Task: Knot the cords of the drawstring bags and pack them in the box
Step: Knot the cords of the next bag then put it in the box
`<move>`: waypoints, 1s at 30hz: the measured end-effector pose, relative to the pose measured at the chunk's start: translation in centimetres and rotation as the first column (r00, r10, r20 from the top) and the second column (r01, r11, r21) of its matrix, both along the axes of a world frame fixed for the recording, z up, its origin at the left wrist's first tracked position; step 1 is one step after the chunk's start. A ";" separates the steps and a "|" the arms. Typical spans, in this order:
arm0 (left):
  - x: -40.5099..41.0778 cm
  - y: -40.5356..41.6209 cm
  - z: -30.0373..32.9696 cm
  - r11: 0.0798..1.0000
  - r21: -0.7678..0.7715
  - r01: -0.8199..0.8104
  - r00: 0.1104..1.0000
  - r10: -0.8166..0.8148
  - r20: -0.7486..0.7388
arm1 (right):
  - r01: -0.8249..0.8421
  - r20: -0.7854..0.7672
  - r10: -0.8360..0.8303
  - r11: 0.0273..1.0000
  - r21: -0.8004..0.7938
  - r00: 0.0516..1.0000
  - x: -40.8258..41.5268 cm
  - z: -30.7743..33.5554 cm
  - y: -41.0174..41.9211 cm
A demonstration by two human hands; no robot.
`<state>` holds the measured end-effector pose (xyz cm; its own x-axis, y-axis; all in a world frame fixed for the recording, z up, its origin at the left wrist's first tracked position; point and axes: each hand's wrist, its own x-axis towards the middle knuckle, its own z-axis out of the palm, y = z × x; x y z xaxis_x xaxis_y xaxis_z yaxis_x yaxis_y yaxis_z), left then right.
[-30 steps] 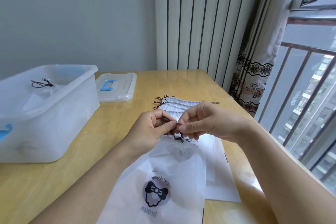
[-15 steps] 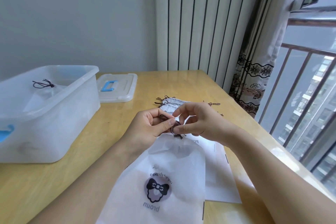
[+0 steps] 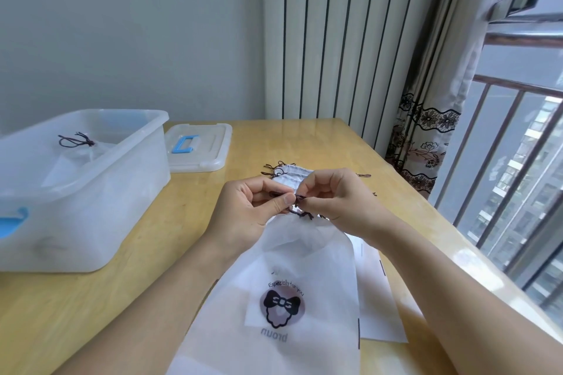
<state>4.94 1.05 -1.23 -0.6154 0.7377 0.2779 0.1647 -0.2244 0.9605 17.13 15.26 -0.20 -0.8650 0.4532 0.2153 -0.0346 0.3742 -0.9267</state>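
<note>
One table (image 3: 189, 222) carries everything: the clear box (image 3: 91, 192) at our left with one knotted bag inside, then the white bag (image 3: 292, 283) before us. If we pull unevenly, the thin cord (image 3: 300, 213) may slip and the knot open. Our left hand (image 3: 249, 213) and right hand (image 3: 341, 201) – fingers curled close – both pinch this cord at the bag's mouth.

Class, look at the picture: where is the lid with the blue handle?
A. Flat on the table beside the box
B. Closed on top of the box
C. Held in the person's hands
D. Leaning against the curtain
A: the lid lies flat on the table, next to the open box.
</note>
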 end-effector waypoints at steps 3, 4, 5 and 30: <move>0.1 0.1 0.0 1.000 -0.001 -0.004 1.000 0.004 -0.020 | 0.008 0.005 -0.008 0.998 0.057 1.000 -0.2 -0.2 -0.2; 0.1 0.1 0.0 1.000 -0.001 -0.009 1.000 0.009 -0.021 | 0.000 0.015 0.000 0.999 0.035 1.000 -0.1 0.0 -0.1; 0.1 0.1 0.0 1.000 -0.002 -0.012 1.000 0.012 -0.019 | -0.019 0.030 0.020 1.000 -0.012 0.999 0.1 0.2 0.1; 0.1 -0.3 0.4 0.997 0.025 0.072 0.997 -0.073 0.033 | -0.285 -0.004 0.330 0.810 -0.513 0.944 0.8 0.1 2.9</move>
